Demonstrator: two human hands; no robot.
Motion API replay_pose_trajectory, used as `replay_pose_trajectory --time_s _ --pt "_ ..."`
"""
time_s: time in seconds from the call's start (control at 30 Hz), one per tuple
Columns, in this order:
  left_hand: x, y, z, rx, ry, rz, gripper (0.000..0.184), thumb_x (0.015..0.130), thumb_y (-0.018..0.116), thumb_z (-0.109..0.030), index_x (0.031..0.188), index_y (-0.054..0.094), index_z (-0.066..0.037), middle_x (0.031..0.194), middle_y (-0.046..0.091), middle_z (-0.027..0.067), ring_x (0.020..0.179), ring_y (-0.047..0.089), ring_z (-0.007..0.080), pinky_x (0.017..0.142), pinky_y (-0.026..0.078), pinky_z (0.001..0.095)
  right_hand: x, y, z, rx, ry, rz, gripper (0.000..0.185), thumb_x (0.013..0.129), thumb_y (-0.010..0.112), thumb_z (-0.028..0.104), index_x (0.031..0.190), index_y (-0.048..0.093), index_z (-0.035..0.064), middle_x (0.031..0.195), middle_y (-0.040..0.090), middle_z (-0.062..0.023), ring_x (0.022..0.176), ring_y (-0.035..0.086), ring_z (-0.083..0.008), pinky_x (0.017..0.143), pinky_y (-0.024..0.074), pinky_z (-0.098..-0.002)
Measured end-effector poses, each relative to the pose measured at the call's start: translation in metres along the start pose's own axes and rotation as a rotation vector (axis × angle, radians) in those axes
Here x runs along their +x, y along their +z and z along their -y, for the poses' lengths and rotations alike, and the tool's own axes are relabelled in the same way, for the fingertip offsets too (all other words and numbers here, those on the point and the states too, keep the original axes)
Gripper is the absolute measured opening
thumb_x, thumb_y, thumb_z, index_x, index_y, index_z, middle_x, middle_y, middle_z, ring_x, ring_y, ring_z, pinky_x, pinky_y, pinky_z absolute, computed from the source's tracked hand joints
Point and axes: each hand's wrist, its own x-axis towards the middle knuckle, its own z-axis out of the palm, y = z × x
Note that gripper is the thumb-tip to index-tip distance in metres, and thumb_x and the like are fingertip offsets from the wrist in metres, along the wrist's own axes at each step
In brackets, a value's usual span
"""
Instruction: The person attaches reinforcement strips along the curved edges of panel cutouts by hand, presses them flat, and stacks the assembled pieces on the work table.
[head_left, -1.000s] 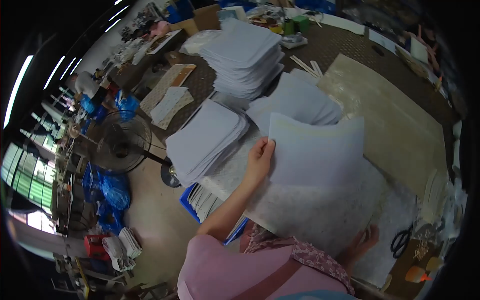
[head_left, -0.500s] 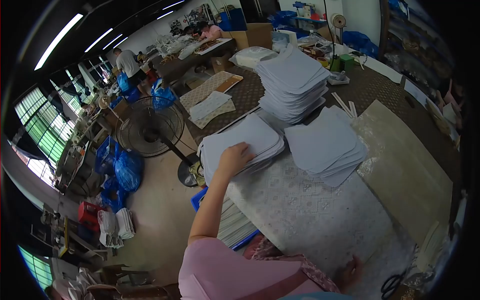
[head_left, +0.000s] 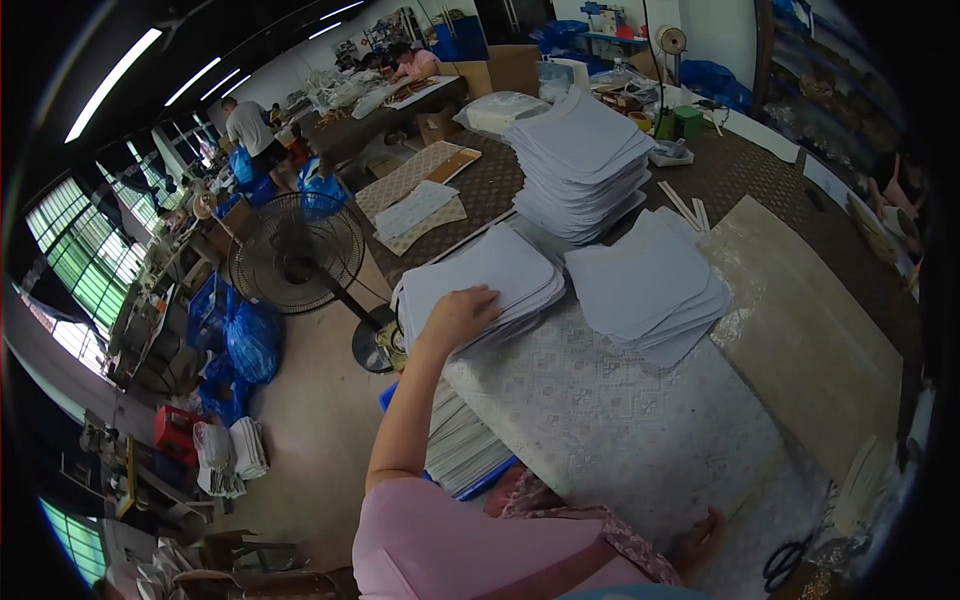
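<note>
My left hand [head_left: 463, 318] lies on top of a stack of white sheets with rounded corners [head_left: 490, 268] at the table's left edge. Its fingers are stretched over the top sheet, holding nothing. To the right of that stack, a lower, fanned-out pile of white sheets [head_left: 645, 275] rests on the patterned table cover [head_left: 610, 400]. A tall stack of similar sheets [head_left: 580, 165] rises behind both. My right hand [head_left: 703, 540], dim and partly hidden, is near the table's front edge, its visible fingers loosely apart with nothing seen in them.
Black scissors [head_left: 786, 565] lie at the front right. A beige sheet [head_left: 800, 330] covers the table's right side. Left of the table stands a fan [head_left: 297, 255], with a blue crate [head_left: 488, 480] of sheets below the edge. Other people [head_left: 247, 125] are farther back.
The whole view has shifted very slightly. My left hand stays on the same stack, and my right hand keeps its place near the front edge.
</note>
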Motion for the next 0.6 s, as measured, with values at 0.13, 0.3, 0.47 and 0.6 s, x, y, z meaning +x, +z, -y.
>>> replay_pose_trajectory --time_s 0.13,0.3,0.47,0.6 --pt "0.001 -0.002 -0.004 0.037 0.048 0.004 0.032 0.091 0.067 -0.031 0.118 0.072 -0.013 0.115 0.071 0.0142 0.101 0.069 0.0339 0.089 0.054 0.0404 0.001 -0.001 -0.002 -0.002 0.005 0.012 0.036 0.099 0.053 0.008 0.133 0.050 -0.0030 0.143 0.045 -0.0245 0.134 0.044 -0.0405 0.111 0.0366 -0.0467" --pt "0.006 -0.004 -0.005 0.119 0.236 -0.028 0.024 0.091 0.064 -0.024 0.109 0.071 -0.009 0.089 0.071 0.0158 0.082 0.069 0.0351 0.074 0.055 0.0435 0.004 -0.003 -0.005 -0.002 0.001 0.038 0.035 0.098 0.053 0.008 0.132 0.052 -0.0035 0.141 0.047 -0.0245 0.133 0.045 -0.0406 0.110 0.0370 -0.0465" --pt "0.003 0.031 0.012 0.199 0.123 -0.332 0.018 0.091 0.063 -0.019 0.104 0.067 -0.007 0.070 0.067 0.0137 0.062 0.067 0.0360 0.058 0.054 0.0459 0.004 -0.005 -0.007 -0.003 0.004 0.053 0.034 0.098 0.054 0.007 0.130 0.054 -0.0039 0.140 0.048 -0.0246 0.132 0.046 -0.0408 0.110 0.0375 -0.0463" --pt "-0.030 0.025 -0.029 -0.146 0.053 -0.663 0.017 0.089 0.064 -0.010 0.106 0.067 -0.010 0.067 0.065 0.0118 0.057 0.067 0.0304 0.055 0.054 0.0414 0.006 -0.007 -0.009 -0.010 -0.001 0.065 0.033 0.098 0.054 0.007 0.128 0.055 -0.0043 0.139 0.049 -0.0247 0.131 0.047 -0.0409 0.110 0.0379 -0.0462"
